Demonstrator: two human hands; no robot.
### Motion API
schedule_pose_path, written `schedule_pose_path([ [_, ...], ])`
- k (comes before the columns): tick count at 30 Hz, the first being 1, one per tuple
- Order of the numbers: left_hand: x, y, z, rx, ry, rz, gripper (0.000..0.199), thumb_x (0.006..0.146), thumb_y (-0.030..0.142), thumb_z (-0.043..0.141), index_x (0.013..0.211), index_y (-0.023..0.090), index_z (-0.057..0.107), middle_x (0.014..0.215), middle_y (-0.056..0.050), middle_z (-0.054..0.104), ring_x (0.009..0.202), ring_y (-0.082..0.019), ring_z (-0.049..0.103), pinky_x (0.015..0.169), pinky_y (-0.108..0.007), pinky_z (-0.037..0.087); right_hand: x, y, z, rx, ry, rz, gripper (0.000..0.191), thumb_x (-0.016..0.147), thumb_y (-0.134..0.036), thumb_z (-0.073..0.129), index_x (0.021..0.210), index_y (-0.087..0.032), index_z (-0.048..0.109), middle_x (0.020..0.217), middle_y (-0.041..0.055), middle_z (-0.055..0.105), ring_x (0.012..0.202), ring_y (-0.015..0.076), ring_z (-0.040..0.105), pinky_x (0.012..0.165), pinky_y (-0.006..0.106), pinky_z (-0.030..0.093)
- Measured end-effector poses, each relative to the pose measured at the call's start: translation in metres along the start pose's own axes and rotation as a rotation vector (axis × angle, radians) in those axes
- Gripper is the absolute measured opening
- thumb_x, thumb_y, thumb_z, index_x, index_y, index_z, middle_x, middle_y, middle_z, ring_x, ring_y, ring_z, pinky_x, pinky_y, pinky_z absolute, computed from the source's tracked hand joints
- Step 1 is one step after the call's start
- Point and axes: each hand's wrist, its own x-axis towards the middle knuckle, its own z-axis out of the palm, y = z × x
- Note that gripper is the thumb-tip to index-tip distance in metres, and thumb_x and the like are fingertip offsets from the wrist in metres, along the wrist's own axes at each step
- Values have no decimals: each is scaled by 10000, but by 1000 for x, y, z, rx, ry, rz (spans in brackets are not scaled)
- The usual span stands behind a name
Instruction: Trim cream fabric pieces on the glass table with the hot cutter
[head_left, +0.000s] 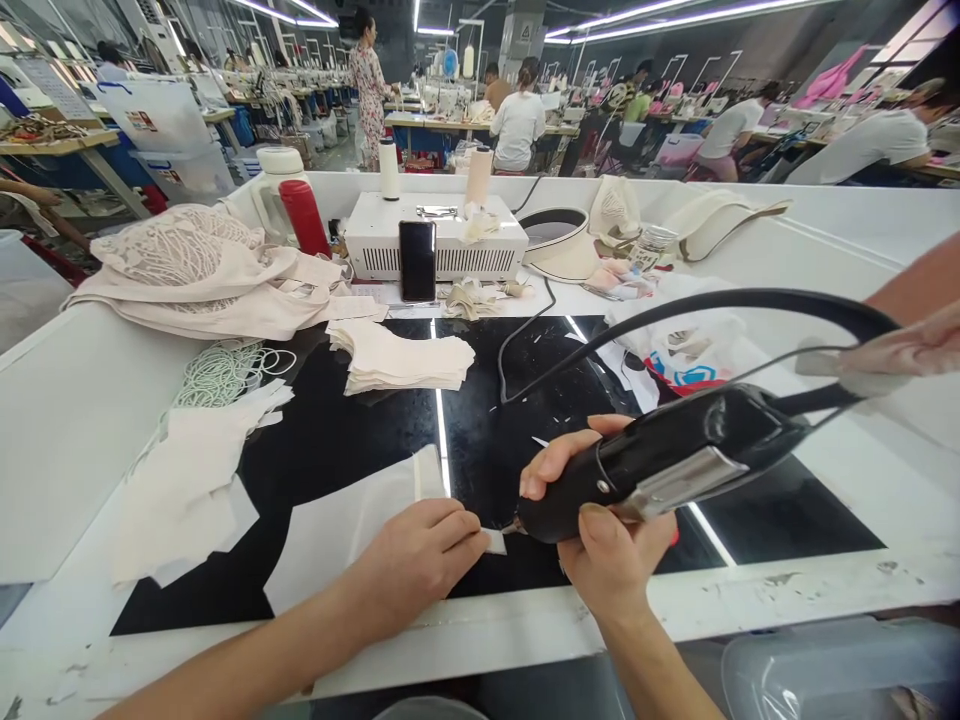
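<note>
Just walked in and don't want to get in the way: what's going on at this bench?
Someone is working with both hands on the black panel. The right hand grips a black tool, its tip close to a small white strip at the left hand's fingertips. A white sheet lies partly under the left hand. Stacked cream pieces sit behind, and more pale pieces lie to the left.

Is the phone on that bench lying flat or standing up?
Standing up: the phone is upright on its short edge, its dark screen facing the camera, before the vented white box.
</note>
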Motion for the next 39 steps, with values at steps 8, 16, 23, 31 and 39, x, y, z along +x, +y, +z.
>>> schedule_pose_path([
  [8, -2, -3, -2, -24, -10, -32, 248, 1052, 3, 421, 1154, 101, 625, 983, -60, 694, 898, -190, 663, 793, -311, 586, 0, -1, 1, 30, -3, 19, 397, 911, -388, 776, 1248, -299, 587, 843, -12, 668, 655, 156, 611, 587, 315, 538],
  [16, -1, -3, 0, -9, 8, -32, 242, 1083, 50, 418, 1155, 122, 638, 966, -35, 716, 862, -197, 673, 746, -333, 580, 0, 0, 2, 88, -16, -3, 409, 920, -343, 778, 1289, -299, 606, 880, -19, 680, 690, 131, 636, 589, 277, 531],
  [23, -3, -3, 3, 4, -9, -32, 206, 1092, 92, 453, 1147, 133, 647, 1004, -29, 729, 891, -211, 682, 737, -357, 583, 1, 2, 3, 94, -22, 2, 400, 920, -321, 774, 1284, -308, 607, 869, -24, 687, 679, 122, 625, 581, 266, 534],
  [31, 0, -3, -1, 27, 5, -35, 253, 1098, 67, 404, 1140, 124, 646, 980, -30, 731, 871, -201, 689, 705, -338, 587, 0, 2, 4, 106, -13, 3, 411, 915, -341, 787, 1284, -306, 608, 863, -24, 688, 669, 119, 616, 586, 270, 538],
  [39, -4, -6, 1, 30, 7, -26, 254, 1098, 60, 400, 1132, 117, 645, 984, -33, 737, 880, -194, 696, 724, -331, 596, 1, 3, 3, 91, -4, -13, 408, 927, -359, 775, 1294, -301, 607, 869, -18, 684, 692, 133, 623, 608, 290, 546],
])
